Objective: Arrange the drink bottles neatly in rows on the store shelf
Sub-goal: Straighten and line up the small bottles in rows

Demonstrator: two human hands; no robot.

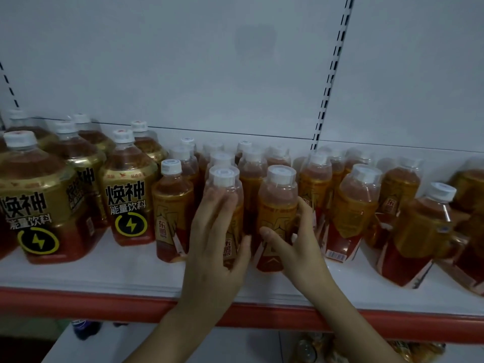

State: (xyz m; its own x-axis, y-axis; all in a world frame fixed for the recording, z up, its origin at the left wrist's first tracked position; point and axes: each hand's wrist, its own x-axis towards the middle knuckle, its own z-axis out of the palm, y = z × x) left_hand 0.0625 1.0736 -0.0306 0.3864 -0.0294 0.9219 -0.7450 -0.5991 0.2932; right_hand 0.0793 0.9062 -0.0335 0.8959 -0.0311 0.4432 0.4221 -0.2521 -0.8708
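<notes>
I am in the middle of squaring up the front row of small bottles on the shelf [131, 273]. My left hand [217, 247] lies over one front bottle [225, 195], fingers nearly straight up its face and thumb wrapping its right side, so it is a loose clasp more than a squeeze. My right hand [296, 244] curls round the neighbouring bottle [277, 205] at three o'clock of the first, thumb across the label, fingers behind; that one is properly held.

The two bottles stand close, with a narrow gap between them. My next move, I judge, is to slide them together and line them up with the bottle [171, 205] at nine o'clock, keeping both bases flat.

Room is tight. More small bottles crowd behind at twelve o'clock, and those at three o'clock appear to lean, perhaps only from the wide lens, so a nudge there might tip them. The large bottles [128, 189] stand farther off at nine o'clock. The red shelf edge [104, 303] runs at six o'clock, with bare shelf before it to slide across.
</notes>
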